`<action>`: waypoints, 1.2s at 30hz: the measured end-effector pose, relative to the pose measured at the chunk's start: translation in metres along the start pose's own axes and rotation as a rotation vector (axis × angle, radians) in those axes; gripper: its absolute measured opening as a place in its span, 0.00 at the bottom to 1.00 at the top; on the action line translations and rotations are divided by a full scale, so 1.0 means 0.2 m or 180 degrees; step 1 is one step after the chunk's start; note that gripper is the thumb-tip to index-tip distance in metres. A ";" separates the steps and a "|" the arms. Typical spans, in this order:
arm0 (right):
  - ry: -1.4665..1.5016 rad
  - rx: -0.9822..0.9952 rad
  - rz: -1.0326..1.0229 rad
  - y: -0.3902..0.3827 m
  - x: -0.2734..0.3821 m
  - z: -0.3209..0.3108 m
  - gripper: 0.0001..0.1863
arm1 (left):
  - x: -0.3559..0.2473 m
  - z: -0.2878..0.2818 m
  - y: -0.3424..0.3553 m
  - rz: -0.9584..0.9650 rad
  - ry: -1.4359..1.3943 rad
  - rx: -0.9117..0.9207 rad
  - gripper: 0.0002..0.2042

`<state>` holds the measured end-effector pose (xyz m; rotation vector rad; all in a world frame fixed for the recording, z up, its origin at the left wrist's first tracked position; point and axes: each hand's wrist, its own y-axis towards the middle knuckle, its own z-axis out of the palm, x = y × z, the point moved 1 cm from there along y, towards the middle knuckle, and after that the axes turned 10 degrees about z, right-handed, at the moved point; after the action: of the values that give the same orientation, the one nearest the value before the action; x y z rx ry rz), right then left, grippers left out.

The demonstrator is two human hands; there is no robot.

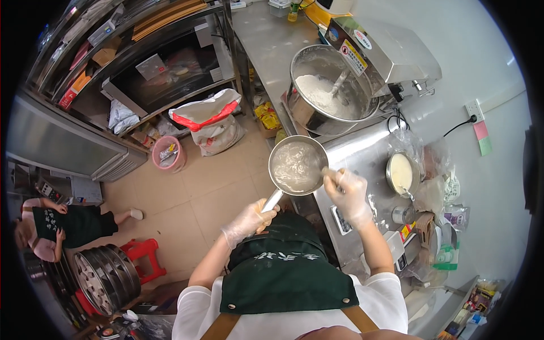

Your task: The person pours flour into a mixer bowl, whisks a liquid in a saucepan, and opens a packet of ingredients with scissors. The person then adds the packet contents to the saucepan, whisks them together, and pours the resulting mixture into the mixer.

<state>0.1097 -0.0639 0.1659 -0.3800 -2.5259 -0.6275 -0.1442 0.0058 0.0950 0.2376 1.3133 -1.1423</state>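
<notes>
- Centrally, a metal pan (270, 160) of cloudy liquid (297, 168) is held up at the left edge of the counter (356, 152), short of the mixing bowl (305, 111) and its white powder (315, 89).
- Left hand (251, 224): gloved, fingers wrapped round the pan's handle (272, 200).
- Right hand (347, 195): gloved, fingers curled at the pan's right rim; from my remote view I cannot tell whether they pinch something.
- Handling: I judge the pan stiff and sturdy, heavier at the bowl end, its liquid free to slop if tilted. The thin gloves may slip on wet metal.
- Hold: I would favour the handle close to the bowl, steadying the opposite rim.
</notes>
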 end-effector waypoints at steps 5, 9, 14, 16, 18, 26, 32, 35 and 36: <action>0.0761 0.0507 -0.0138 -0.03 -0.03 0.06 0.11 | 0.01 0.04 -0.01 -0.0005 -0.0018 0.0010 0.10; 0.0212 0.0425 -0.0157 -0.09 0.00 -0.03 0.10 | 0.00 0.04 -0.01 -0.0084 -0.0039 -0.0204 0.10; 0.0164 0.0251 -0.0437 -0.05 0.02 0.04 0.11 | 0.01 0.07 -0.02 -0.0001 0.0040 -0.0202 0.10; -0.0028 0.0196 -0.0146 -0.11 0.00 0.02 0.12 | 0.01 0.07 -0.02 -0.0069 0.0074 -0.0248 0.10; 0.0200 0.0667 -0.0443 -0.13 0.02 -0.03 0.12 | 0.01 0.06 -0.01 -0.0033 0.0106 -0.0316 0.10; 0.0484 0.0718 -0.0377 -0.12 0.03 -0.02 0.11 | 0.00 0.07 -0.01 -0.0080 0.0118 -0.0384 0.09; 0.0325 0.0238 0.0549 -0.10 -0.03 0.03 0.12 | -0.01 0.05 -0.02 -0.0091 0.0091 -0.0391 0.09; 0.0778 0.0859 -0.0264 -0.10 0.05 0.04 0.13 | -0.02 0.06 -0.02 -0.0079 0.0206 -0.0375 0.09; 0.0776 0.0853 -0.0247 -0.08 0.05 0.05 0.13 | -0.02 0.06 -0.02 -0.0076 0.0262 -0.0371 0.09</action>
<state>0.0913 -0.0705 0.1572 -0.1023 -2.3561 -0.3330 -0.1388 -0.0013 0.1041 0.1853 1.4540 -1.0816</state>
